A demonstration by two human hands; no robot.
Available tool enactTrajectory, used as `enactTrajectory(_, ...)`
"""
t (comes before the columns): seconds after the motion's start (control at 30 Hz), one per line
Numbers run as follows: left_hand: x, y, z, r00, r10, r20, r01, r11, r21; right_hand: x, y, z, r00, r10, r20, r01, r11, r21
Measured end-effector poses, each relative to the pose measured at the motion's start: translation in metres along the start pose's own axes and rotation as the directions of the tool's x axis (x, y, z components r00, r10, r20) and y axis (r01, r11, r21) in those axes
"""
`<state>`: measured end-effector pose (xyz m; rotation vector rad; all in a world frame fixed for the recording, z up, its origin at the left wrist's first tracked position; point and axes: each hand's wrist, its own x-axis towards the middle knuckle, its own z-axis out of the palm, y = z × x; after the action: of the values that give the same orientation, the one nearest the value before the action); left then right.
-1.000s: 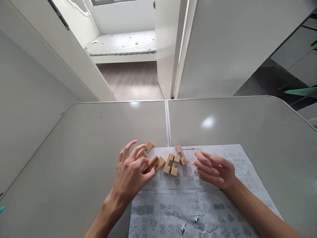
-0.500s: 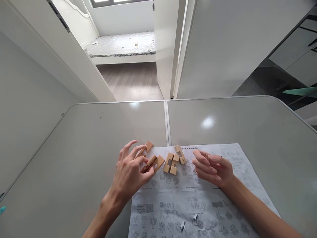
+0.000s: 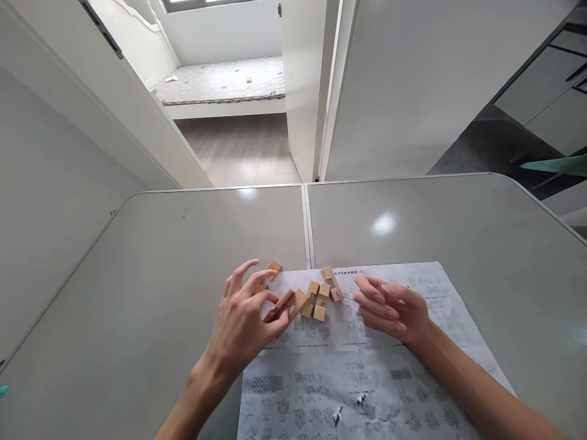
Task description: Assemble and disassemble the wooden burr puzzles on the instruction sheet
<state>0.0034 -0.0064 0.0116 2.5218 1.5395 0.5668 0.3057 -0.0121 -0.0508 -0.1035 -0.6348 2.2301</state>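
- The left hand, at the far-left corner of the paper, pinches a dark block between thumb and forefinger; a slack pinch could let it twist free.
- Beyond those fingers, a half-covered block sits at that corner; a straightening finger might knock it across the table.
- A pale block is just beside the dark one; whether the thumb holds it too, I can't tell.
- Two notched blocks sit together near the far edge; a bump from the pale block could part them.
- Another block slants at that edge.
- The right hand hangs half-curled, nothing visible in it; a careless leftward sweep might scatter the blocks.
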Motion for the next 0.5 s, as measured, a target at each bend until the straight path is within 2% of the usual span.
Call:
enactTrajectory(0.17,0.0,0.003,-0.001,0.999,0.04,0.001,-0.04,0.998,-0.054,0.002,-0.002,0.003,0.999,0.018,-0.038,-0.021,0.998,-0.055)
enactTrajectory(0.37,0.002,0.009,-0.004,0.996,0.092,0.004,-0.091,0.991,-0.093,0.004,0.004,0.012,0.988,0.061,-0.141,-0.088,0.978,-0.19)
enactTrajectory(0.43,0.002,0.01,-0.004,0.995,0.099,-0.004,-0.099,0.99,-0.1,0.004,0.011,0.018,0.976,0.035,-0.216,-0.104,0.943,-0.315)
enactTrajectory(0.5,0.002,0.01,-0.003,0.996,0.093,-0.007,-0.093,0.99,-0.108,0.004,0.02,0.025,0.951,-0.045,-0.306,-0.141,0.817,-0.559)
